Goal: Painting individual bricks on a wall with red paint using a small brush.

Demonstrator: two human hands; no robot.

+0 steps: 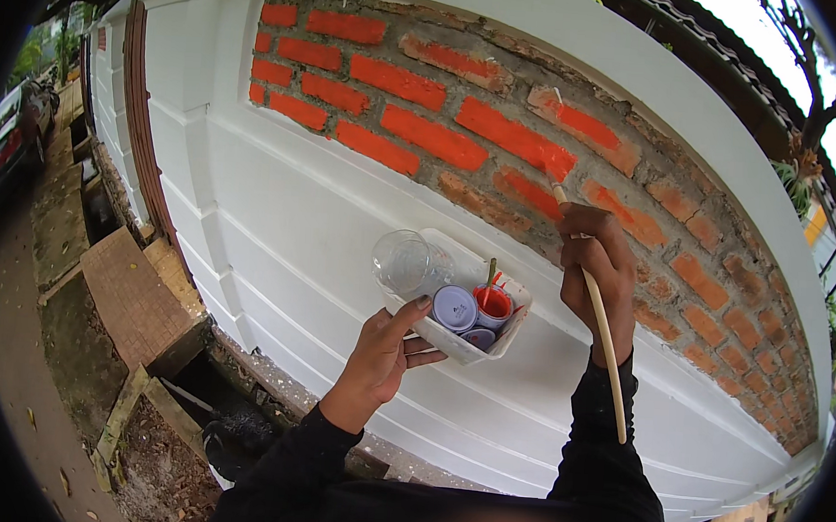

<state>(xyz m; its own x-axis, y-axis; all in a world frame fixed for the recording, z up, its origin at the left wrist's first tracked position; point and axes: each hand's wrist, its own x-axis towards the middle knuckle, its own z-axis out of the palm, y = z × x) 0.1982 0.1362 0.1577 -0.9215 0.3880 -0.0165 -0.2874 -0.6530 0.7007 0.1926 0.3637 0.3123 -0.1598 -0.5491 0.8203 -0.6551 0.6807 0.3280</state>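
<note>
Left hand (379,354): gripped the white tray (458,348) by its near-left edge, fingers curled.
Tray: held an open red-paint can (495,304) and a lidded can (454,307); a clear container (401,260) sat at its left end.
Right hand (598,258): closed round the brush (606,341), right of the tray.
Brush: slanted up-left through that nearer hand, tip at a red brick (515,138) beyond the tray.

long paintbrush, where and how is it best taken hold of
Probably high on its long paintbrush handle, just behind the painting end, coming from the lower right. The stick is slim and long, its upper end is at the bricks, and its lower end sticks out free; the right hand holds it high up.
</note>
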